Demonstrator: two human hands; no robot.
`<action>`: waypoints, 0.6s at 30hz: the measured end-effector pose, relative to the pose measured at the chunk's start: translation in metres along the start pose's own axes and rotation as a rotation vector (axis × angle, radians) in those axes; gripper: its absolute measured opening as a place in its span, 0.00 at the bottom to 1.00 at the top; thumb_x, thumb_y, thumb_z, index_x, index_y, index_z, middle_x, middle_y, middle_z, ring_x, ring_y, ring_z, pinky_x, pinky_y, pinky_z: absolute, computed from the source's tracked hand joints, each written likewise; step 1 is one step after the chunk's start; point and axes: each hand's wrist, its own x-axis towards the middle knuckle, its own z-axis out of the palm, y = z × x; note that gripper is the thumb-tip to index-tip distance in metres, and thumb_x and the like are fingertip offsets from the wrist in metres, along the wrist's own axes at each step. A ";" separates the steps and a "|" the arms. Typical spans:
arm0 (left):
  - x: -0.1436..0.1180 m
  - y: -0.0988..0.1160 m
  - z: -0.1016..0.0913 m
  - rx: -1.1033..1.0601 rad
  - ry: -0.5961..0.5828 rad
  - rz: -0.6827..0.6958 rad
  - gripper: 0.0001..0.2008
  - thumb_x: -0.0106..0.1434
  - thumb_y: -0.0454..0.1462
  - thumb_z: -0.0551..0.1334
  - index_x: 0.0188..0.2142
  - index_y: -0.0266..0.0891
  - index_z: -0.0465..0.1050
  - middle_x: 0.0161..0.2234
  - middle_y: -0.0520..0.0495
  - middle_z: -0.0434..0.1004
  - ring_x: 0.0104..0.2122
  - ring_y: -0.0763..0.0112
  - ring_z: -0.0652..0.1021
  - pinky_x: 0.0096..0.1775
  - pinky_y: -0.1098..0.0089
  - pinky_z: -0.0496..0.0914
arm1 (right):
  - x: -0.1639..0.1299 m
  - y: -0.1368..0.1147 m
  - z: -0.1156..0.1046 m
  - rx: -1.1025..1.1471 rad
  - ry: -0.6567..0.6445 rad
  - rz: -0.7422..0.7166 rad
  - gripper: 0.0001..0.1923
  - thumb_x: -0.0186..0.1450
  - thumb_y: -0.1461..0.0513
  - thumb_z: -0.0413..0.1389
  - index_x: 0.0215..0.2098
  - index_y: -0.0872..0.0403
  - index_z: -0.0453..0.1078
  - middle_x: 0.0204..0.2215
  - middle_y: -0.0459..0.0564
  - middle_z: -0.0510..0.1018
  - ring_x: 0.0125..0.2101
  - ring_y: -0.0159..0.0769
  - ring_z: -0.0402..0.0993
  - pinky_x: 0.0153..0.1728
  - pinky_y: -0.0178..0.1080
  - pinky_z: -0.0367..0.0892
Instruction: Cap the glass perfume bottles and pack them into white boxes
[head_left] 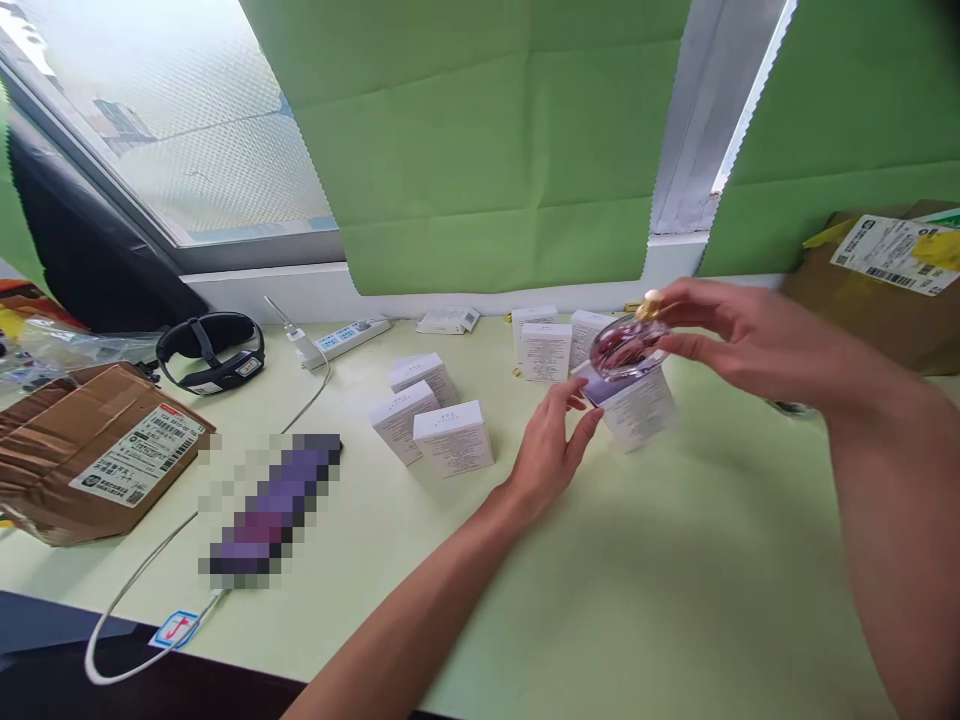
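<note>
My right hand [712, 325] is closed on a clear glass perfume bottle [626, 347] with pinkish contents and a gold top. The bottle is tilted, just over a small white box [637, 412] that shows purple at its upper end. My left hand [551, 440] pinches the left upper edge of this box between thumb and fingers. Whether the bottle touches the box I cannot tell. The box's lower part is slightly blurred. Behind it stand several similar white boxes [545, 352]. To the left of my left hand is another group of white printed boxes [453, 440].
A phone [274, 505], pixelated, lies at left on a white cable. Cardboard boxes stand at far left [97, 455] and far right [870, 300]. A black headset [210, 352], a power strip [349, 338] and a lying white box [448, 320] are towards the window side.
</note>
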 end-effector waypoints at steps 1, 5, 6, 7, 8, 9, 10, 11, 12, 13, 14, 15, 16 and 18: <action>0.003 0.002 0.003 0.013 -0.006 0.007 0.17 0.73 0.44 0.55 0.58 0.44 0.59 0.47 0.44 0.75 0.46 0.66 0.77 0.48 0.63 0.74 | -0.002 0.001 -0.005 0.074 0.030 0.040 0.19 0.66 0.49 0.60 0.52 0.45 0.70 0.47 0.52 0.82 0.49 0.47 0.77 0.44 0.44 0.71; 0.022 0.010 0.014 0.097 -0.042 0.048 0.16 0.73 0.44 0.55 0.57 0.44 0.60 0.47 0.43 0.74 0.48 0.63 0.77 0.49 0.61 0.73 | -0.008 0.019 -0.023 0.198 0.189 0.087 0.19 0.62 0.49 0.63 0.49 0.44 0.72 0.40 0.50 0.83 0.44 0.45 0.80 0.40 0.43 0.76; 0.028 0.012 0.017 0.114 -0.052 0.059 0.15 0.72 0.43 0.55 0.56 0.44 0.60 0.48 0.43 0.74 0.48 0.62 0.77 0.49 0.60 0.73 | -0.009 0.026 -0.028 0.193 0.260 0.089 0.19 0.62 0.50 0.64 0.49 0.44 0.73 0.39 0.49 0.83 0.43 0.44 0.81 0.40 0.43 0.76; 0.035 0.013 0.019 0.126 -0.065 0.063 0.15 0.72 0.42 0.56 0.56 0.44 0.60 0.49 0.43 0.74 0.49 0.62 0.77 0.49 0.60 0.73 | -0.011 0.033 -0.034 0.186 0.342 0.099 0.18 0.62 0.52 0.64 0.49 0.43 0.73 0.39 0.49 0.83 0.41 0.43 0.81 0.41 0.44 0.76; 0.042 0.015 0.021 0.138 -0.085 0.055 0.15 0.71 0.41 0.56 0.55 0.44 0.60 0.50 0.42 0.73 0.49 0.61 0.77 0.49 0.59 0.73 | -0.012 0.040 -0.039 0.184 0.427 0.116 0.17 0.62 0.54 0.64 0.49 0.43 0.74 0.40 0.49 0.83 0.39 0.42 0.82 0.42 0.45 0.77; 0.048 0.016 0.023 0.154 -0.111 0.035 0.15 0.71 0.40 0.56 0.55 0.44 0.59 0.51 0.42 0.73 0.49 0.61 0.77 0.49 0.59 0.73 | -0.014 0.046 -0.045 0.189 0.504 0.136 0.16 0.62 0.56 0.64 0.49 0.44 0.74 0.40 0.49 0.82 0.38 0.41 0.82 0.43 0.47 0.76; 0.054 0.017 0.024 0.177 -0.142 0.007 0.15 0.71 0.39 0.57 0.55 0.44 0.59 0.52 0.42 0.73 0.49 0.60 0.77 0.49 0.58 0.73 | -0.016 0.052 -0.050 0.195 0.577 0.159 0.15 0.63 0.58 0.64 0.48 0.45 0.74 0.41 0.50 0.82 0.38 0.40 0.82 0.44 0.47 0.76; 0.060 0.018 0.024 0.206 -0.171 -0.022 0.16 0.70 0.38 0.57 0.56 0.43 0.58 0.52 0.41 0.73 0.50 0.59 0.77 0.49 0.57 0.73 | -0.018 0.057 -0.055 0.187 0.642 0.184 0.14 0.63 0.60 0.63 0.47 0.45 0.75 0.41 0.51 0.82 0.38 0.40 0.82 0.45 0.48 0.76; 0.065 0.020 0.024 0.238 -0.196 -0.044 0.18 0.69 0.38 0.57 0.57 0.43 0.57 0.53 0.40 0.72 0.50 0.58 0.76 0.50 0.56 0.73 | -0.020 0.061 -0.059 0.166 0.692 0.211 0.13 0.63 0.61 0.63 0.46 0.46 0.75 0.41 0.52 0.82 0.38 0.40 0.82 0.46 0.49 0.75; 0.070 0.022 0.022 0.272 -0.219 -0.054 0.19 0.69 0.37 0.57 0.58 0.42 0.57 0.53 0.39 0.72 0.50 0.57 0.76 0.50 0.55 0.72 | -0.022 0.065 -0.063 0.140 0.729 0.240 0.12 0.63 0.62 0.63 0.46 0.47 0.75 0.41 0.53 0.82 0.39 0.40 0.82 0.46 0.49 0.75; 0.075 0.025 0.020 0.309 -0.239 -0.050 0.20 0.69 0.38 0.57 0.58 0.41 0.57 0.53 0.39 0.72 0.51 0.56 0.75 0.51 0.54 0.72 | -0.024 0.068 -0.066 0.115 0.752 0.266 0.12 0.64 0.62 0.62 0.46 0.47 0.74 0.41 0.55 0.83 0.39 0.41 0.82 0.46 0.50 0.75; 0.079 0.028 0.018 0.347 -0.258 -0.035 0.19 0.69 0.38 0.57 0.57 0.41 0.58 0.53 0.40 0.72 0.52 0.56 0.75 0.51 0.54 0.71 | -0.025 0.070 -0.068 0.095 0.764 0.289 0.12 0.64 0.62 0.63 0.46 0.47 0.74 0.41 0.55 0.83 0.38 0.41 0.82 0.45 0.50 0.75; 0.083 0.031 0.015 0.385 -0.277 -0.016 0.16 0.69 0.39 0.57 0.55 0.42 0.60 0.52 0.40 0.72 0.52 0.56 0.74 0.52 0.54 0.70 | -0.026 0.072 -0.069 0.087 0.772 0.307 0.13 0.64 0.62 0.63 0.47 0.48 0.74 0.40 0.56 0.83 0.37 0.41 0.82 0.44 0.50 0.75; 0.090 0.038 0.009 0.456 -0.309 0.012 0.11 0.69 0.39 0.56 0.50 0.42 0.65 0.51 0.42 0.73 0.52 0.56 0.74 0.52 0.55 0.70 | -0.026 0.075 -0.069 0.103 0.790 0.324 0.13 0.64 0.64 0.63 0.47 0.49 0.74 0.39 0.57 0.83 0.36 0.40 0.81 0.42 0.49 0.75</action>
